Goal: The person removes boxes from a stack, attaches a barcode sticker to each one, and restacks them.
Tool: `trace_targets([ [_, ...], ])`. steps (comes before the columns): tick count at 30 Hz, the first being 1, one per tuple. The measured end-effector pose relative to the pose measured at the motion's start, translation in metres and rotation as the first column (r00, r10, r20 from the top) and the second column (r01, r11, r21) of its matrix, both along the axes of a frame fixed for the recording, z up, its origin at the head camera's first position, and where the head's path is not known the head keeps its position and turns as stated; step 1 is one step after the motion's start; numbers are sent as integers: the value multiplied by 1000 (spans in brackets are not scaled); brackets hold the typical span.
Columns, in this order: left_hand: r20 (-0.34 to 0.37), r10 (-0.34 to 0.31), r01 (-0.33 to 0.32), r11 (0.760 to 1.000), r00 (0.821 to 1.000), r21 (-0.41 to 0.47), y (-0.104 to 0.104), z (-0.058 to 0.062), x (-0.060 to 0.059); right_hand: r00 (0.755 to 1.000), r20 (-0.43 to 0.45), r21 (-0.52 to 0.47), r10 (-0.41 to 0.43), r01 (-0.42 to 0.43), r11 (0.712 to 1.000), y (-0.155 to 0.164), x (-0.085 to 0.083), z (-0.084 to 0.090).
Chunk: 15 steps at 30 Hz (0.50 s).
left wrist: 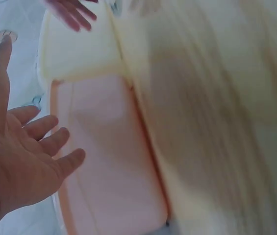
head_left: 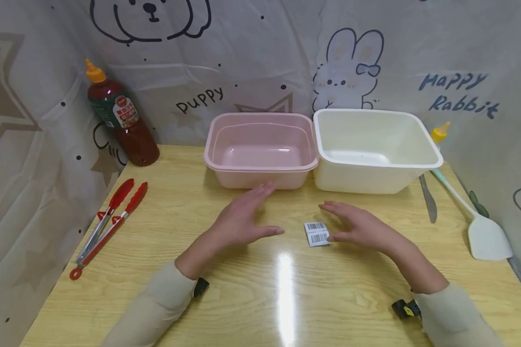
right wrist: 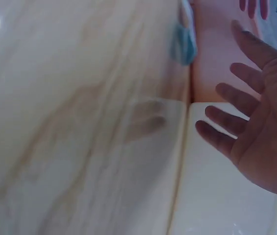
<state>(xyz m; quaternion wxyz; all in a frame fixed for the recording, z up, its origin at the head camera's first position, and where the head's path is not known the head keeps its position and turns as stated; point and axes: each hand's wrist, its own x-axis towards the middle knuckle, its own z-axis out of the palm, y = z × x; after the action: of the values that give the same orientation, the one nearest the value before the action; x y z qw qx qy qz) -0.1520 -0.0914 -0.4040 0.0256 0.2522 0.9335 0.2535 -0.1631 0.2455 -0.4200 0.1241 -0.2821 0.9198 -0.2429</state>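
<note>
Both hands are hovering flat over the table (head_left: 260, 299) with straight fingers, holding nothing. The right hand (head_left: 364, 229) is poised with its thumb just beside a small barcode label (head_left: 317, 233); the left hand (head_left: 243, 219) is floating near it. Beyond the fingertips, the pink tub (head_left: 260, 168) and white tub (head_left: 373, 180) are sitting empty, so nothing looks started.

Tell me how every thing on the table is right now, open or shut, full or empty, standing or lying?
Left hand: open, holds nothing.
Right hand: open, beside the barcode label.
Barcode label: lying flat on the table.
Pink tub: upright, empty.
White tub: upright, empty.
Sauce bottle: standing, capped.
Red tongs: lying, slightly open.
Spatula: lying flat.
Knife: lying flat.
</note>
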Motion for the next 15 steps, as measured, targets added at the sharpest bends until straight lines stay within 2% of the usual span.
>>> trace_targets([
  [5,42,-12,14,999,999,-49,13,-10,-2,998,0,74,60,-59,996,-7,-3,-11],
  [9,85,-14,21,996,996,-89,18,-15,-2,994,-57,127,95,-87,988,-15,-5,-16],
  [15,107,-32,43,994,994,-97,24,-15,-4,983,-144,120,113,-96,988,-33,-9,-15],
])
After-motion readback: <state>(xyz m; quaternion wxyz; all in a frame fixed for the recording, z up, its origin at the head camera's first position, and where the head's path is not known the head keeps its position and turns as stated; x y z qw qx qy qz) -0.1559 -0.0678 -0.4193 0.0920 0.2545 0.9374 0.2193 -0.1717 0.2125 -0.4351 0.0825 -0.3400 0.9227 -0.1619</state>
